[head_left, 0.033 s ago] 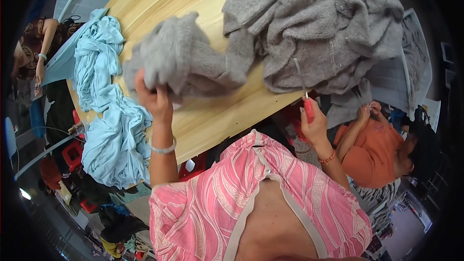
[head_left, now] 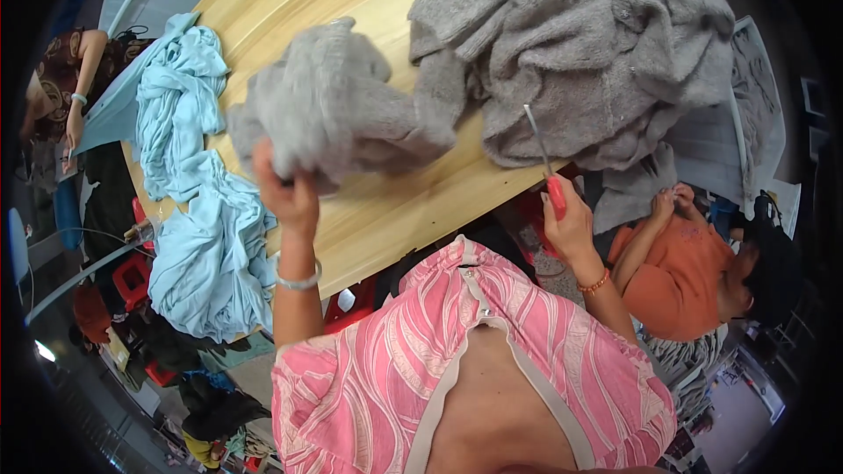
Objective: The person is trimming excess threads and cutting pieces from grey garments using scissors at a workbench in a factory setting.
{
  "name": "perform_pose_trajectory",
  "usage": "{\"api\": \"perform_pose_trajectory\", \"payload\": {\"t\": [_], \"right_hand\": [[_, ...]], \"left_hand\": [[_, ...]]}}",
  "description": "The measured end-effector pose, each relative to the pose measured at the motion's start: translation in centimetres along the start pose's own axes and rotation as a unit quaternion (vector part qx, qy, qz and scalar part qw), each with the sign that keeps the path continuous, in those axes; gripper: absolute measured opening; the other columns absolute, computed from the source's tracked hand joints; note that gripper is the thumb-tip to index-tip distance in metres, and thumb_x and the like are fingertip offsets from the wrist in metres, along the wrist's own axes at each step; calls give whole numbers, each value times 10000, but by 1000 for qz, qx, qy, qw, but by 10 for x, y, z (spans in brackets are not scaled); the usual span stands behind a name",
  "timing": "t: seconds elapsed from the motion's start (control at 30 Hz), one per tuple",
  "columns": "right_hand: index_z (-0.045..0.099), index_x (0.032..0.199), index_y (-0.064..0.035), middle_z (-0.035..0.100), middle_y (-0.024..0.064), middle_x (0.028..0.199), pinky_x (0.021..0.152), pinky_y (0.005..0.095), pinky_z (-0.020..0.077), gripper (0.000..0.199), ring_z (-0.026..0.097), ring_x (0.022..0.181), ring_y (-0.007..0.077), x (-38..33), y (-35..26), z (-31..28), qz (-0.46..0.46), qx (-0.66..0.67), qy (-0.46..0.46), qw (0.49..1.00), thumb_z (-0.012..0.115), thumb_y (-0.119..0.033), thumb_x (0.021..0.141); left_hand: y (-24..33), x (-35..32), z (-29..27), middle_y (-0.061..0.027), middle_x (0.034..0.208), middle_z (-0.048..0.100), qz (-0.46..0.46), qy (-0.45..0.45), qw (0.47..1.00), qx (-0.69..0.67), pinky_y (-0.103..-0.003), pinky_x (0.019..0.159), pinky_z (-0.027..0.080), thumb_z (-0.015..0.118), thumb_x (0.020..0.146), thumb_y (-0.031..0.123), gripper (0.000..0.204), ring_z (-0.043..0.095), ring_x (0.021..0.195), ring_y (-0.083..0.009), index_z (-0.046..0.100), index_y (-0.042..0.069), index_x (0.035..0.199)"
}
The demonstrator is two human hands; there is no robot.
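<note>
Lying along the left edge of the table [head_left: 395, 211], light blue cloth [head_left: 206, 250] limits that side. Next, my left hand [head_left: 290, 199] sits at the near left side of the grey knit garment [head_left: 325, 96], which lies mid-table; fingers partly curled, but I cannot tell whether they grip. I judge it light, soft and limp: gather a thick fold, since loops may snag. My right hand [head_left: 573, 226], closed around a red-handled tool [head_left: 556, 197], hovers by the near edge. The large grey pile [head_left: 588, 53] covers the right side, blocking; the garment's right end touches it.
</note>
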State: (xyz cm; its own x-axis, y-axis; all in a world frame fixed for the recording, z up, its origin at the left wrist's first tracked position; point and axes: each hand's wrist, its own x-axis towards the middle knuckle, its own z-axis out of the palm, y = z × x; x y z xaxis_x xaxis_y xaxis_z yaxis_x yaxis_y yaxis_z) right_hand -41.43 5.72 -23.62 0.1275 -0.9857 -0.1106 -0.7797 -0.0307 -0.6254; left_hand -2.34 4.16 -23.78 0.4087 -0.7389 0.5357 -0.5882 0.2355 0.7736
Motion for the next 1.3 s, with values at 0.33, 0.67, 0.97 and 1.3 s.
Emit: {"api": "perform_pose_trajectory", "payload": {"t": [0.33,0.67,0.97,1.3], "right_hand": [[508,1175,-110,619,240,905,716,495,470,318,587,862,438,25,-47,53,-59,-89,-139,984,570,-141,865],[526,1165,-109,627,211,919,731,470,474,314,595,871,414,14,-82,74,-123,-75,-179,973,585,-129,858],[540,996,-60,627,206,735,643,469,490,194,622,724,388,-2,-94,76,-121,-152,-254,948,598,-140,829],[556,943,-33,630,217,734,671,487,485,201,629,746,407,26,-111,115,-137,-142,-232,952,582,-212,856]], "left_hand": [[-43,-145,-63,-161,950,607,-296,-164,939,67,-398,718,486,768,733,254,478,601,822,-296,573,12,1096],[-47,-136,-6,-297,1325,339,-120,-261,926,244,-553,974,292,794,656,387,784,359,1184,-476,454,95,1299],[-64,-136,24,-184,1403,364,40,-311,911,267,-612,1094,77,682,783,334,533,274,1349,-370,530,123,1249],[-79,-138,33,-128,1365,408,69,-389,881,260,-688,1051,55,654,808,341,447,278,1344,-376,559,192,1219]]}}
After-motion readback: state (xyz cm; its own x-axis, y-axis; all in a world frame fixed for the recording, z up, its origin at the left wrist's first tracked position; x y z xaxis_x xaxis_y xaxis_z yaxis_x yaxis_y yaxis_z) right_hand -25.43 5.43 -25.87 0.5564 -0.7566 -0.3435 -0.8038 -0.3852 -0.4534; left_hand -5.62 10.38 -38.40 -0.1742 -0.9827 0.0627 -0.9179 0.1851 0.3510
